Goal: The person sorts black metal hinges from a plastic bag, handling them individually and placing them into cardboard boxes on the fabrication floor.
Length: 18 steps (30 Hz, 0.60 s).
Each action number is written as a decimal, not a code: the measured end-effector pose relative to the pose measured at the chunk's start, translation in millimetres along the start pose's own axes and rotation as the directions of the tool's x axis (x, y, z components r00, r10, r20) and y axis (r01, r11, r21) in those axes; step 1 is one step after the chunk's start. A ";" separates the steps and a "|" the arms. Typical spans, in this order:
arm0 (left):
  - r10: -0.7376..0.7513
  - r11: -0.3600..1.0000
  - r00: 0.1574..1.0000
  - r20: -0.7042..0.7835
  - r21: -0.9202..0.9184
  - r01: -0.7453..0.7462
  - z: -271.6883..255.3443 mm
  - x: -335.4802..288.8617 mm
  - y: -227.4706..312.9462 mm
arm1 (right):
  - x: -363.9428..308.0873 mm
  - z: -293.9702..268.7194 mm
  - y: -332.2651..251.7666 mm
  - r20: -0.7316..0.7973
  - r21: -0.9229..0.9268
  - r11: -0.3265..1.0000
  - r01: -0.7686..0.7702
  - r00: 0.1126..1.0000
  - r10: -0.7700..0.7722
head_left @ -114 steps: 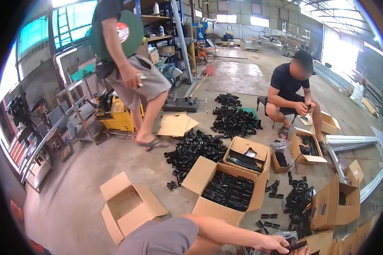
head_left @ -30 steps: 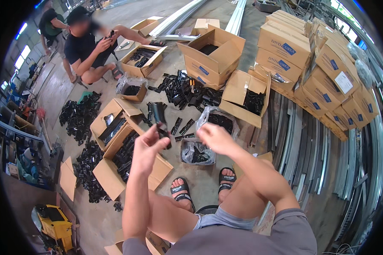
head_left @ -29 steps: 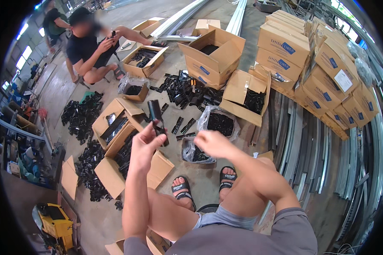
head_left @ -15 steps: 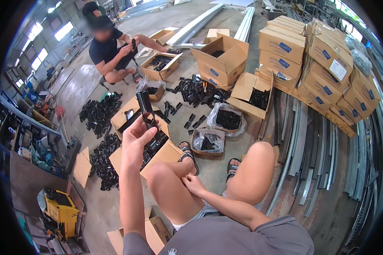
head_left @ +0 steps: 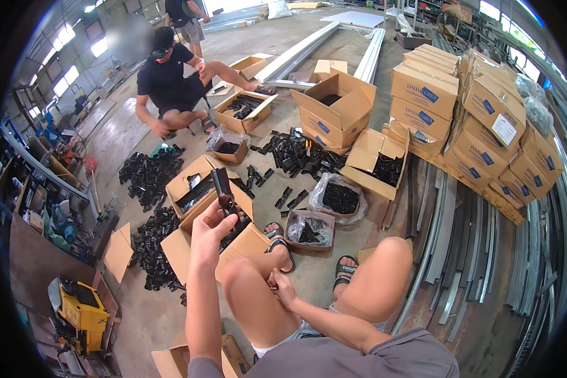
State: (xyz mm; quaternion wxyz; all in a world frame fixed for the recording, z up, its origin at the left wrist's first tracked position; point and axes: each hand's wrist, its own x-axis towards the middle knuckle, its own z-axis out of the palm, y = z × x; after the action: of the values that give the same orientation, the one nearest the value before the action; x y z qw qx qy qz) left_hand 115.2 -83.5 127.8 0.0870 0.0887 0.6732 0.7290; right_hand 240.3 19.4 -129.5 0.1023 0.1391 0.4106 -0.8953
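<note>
My left hand is raised over an open cardboard box, its thumb and fingers closed round a glossy black tube-like part. The part stands nearly upright, slightly tilted. Beneath it, more black parts lie in the box, partly covered by my hand. My right hand rests by the inside of my bent left leg, fingers curled in; whatever they hold, if anything, is hidden. A loose heap of black parts lies on the floor left of the box.
Ahead, a seated co-worker reaches one hand toward another heap of black parts. Small boxes with plastic liners, one of them here, stand by my feet. Stacked cartons and long metal profiles occupy the right side. Another person stands behind.
My left hand with the black part sits slightly lower and its fingers have shifted on it. The co-worker's hands have parted; one now reaches down. My view has tilted a little.
</note>
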 end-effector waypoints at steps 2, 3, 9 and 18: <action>-0.017 1.000 1.000 -0.003 0.006 0.017 0.7 8.6 -4.9 | -3.0 -1.8 1.7 0.071 -0.080 0.997 0.003 0.997 0.003; -0.025 1.000 1.000 -0.003 0.007 0.025 2.8 16.0 -6.4 | -1.5 -1.3 2.1 0.084 -0.066 0.997 0.034 0.996 -0.028; -0.112 0.989 0.992 0.061 0.099 0.106 18.7 58.3 -8.8 | -0.3 14.8 8.0 0.139 -0.133 0.991 0.035 0.990 -0.017; -0.288 0.957 0.945 0.153 0.089 0.277 40.3 96.7 -45.2 | 12.7 -27.1 15.7 0.052 -0.462 0.865 0.194 0.980 -0.192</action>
State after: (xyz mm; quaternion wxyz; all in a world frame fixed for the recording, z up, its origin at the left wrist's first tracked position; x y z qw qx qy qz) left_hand 31.7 -17.2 87.0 0.2428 0.0540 0.6932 0.6765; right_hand 237.5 29.1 -161.8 0.0432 0.0670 0.6247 -0.7767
